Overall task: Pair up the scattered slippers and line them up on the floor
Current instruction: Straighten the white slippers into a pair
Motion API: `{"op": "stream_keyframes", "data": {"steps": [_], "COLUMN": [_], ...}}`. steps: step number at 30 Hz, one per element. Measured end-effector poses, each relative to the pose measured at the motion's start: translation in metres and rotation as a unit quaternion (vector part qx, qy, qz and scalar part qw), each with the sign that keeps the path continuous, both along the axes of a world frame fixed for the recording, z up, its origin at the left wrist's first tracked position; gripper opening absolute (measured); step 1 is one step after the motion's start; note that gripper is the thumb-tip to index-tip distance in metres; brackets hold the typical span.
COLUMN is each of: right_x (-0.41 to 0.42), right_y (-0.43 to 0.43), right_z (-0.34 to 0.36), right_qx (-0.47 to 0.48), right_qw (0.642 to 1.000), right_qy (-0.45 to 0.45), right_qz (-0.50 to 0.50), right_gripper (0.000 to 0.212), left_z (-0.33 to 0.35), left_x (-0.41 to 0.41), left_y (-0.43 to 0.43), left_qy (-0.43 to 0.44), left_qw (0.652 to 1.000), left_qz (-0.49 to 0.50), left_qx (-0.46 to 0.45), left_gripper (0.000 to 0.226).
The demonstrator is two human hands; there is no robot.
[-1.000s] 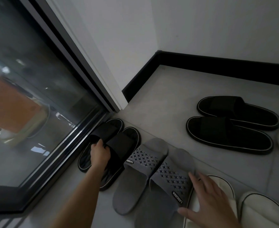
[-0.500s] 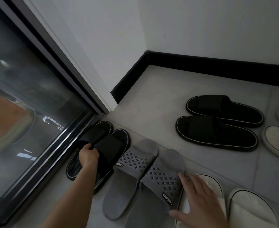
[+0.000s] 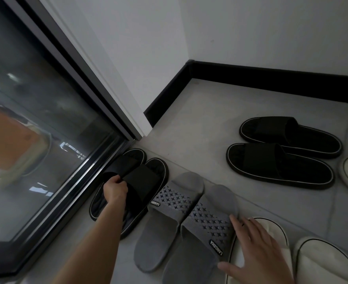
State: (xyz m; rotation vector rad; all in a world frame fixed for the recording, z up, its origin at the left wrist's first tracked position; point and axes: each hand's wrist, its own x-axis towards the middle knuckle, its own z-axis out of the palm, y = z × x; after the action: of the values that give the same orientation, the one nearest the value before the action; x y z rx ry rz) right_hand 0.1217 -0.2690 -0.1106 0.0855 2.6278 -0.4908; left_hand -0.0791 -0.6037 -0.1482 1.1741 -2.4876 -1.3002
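In the head view, the strap of a black slipper pair (image 3: 140, 181) by the glass door (image 3: 35, 140) is gripped by the closed left hand (image 3: 115, 190). The right hand (image 3: 257, 257) lies spread open, holding nothing, against the grey pair (image 3: 191, 218). Long axes are seen running near to far; another black pair (image 3: 281, 154) lies far right, crosswise, nearer the right hand.

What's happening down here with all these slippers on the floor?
A person is tidying slippers into pairs in a floor corner beside a glass door. The left hand has a grip on the straps of a black pair lying by the door frame. The right hand lies open against the grey pair, over a cream slipper. Another black pair sits side by side further back, near the black skirting. More cream slippers lie at the right.
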Motion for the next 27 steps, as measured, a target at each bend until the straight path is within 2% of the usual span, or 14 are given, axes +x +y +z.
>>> {"op": "stream_keyframes", "data": {"steps": [6, 8, 10, 12, 15, 17, 19, 21, 23, 25, 26, 27], "right_x": [-0.001, -0.002, 0.0, -0.003, -0.001, 0.001, 0.001, 0.0, 0.001, 0.004, 0.003, 0.002], "right_y": [0.004, 0.005, 0.004, 0.004, 0.003, 0.003, 0.004, 0.004, -0.001, -0.002, -0.003, -0.004], "right_z": [0.002, 0.0, -0.005, -0.003, -0.002, -0.003, -0.002, 0.003, -0.002, -0.007, -0.008, -0.009], "right_qx": [-0.007, -0.031, -0.059, -0.004, -0.031, -0.051, -0.04, -0.044, -0.051, -0.075, -0.073, -0.067], "right_qw": [0.999, 0.999, 0.998, 0.999, 0.999, 0.997, 0.998, 0.997, 0.996, 0.995, 0.995, 0.996], "right_qy": [0.031, 0.008, 0.033, 0.035, 0.037, 0.052, 0.044, 0.063, 0.07, 0.06, 0.059, 0.062], "right_qz": [0.019, 0.015, -0.007, 0.018, -0.003, -0.003, -0.004, -0.01, 0.001, -0.014, -0.015, -0.011], "right_gripper": [0.119, 0.122, 0.119, 0.124, 0.121, 0.117, 0.118, 0.119, 0.119, 0.115, 0.115, 0.116], "left_z": [-0.002, -0.003, -0.003, -0.002, 0.003, 0.01, 0.019, 0.028, 0.031, 0.028, 0.024, 0.019], "left_x": [0.003, 0.003, 0.002, -0.001, -0.005, -0.001, 0.015, 0.046, 0.091, 0.138, 0.158, 0.172], "left_y": [-0.001, -0.002, -0.002, 0.0, 0.006, 0.011, 0.02, 0.039, 0.067, 0.093, 0.101, 0.107], "left_qy": [0.018, 0.024, 0.025, 0.024, 0.003, -0.015, -0.004, 0.064, 0.115, 0.107, 0.075, 0.028], "left_qw": [1.0, 0.999, 0.999, 0.999, 0.999, 1.0, 0.998, 0.993, 0.984, 0.973, 0.966, 0.954], "left_qz": [0.007, 0.006, 0.0, -0.005, 0.002, -0.003, -0.005, -0.042, -0.119, -0.202, -0.246, -0.296], "left_qx": [0.021, 0.032, 0.037, 0.036, 0.037, 0.014, -0.056, -0.092, -0.07, -0.028, -0.017, -0.029], "left_gripper": [0.035, 0.033, 0.03, 0.028, 0.031, 0.036, 0.037, 0.027, 0.006, 0.014, 0.011, 0.019]}}
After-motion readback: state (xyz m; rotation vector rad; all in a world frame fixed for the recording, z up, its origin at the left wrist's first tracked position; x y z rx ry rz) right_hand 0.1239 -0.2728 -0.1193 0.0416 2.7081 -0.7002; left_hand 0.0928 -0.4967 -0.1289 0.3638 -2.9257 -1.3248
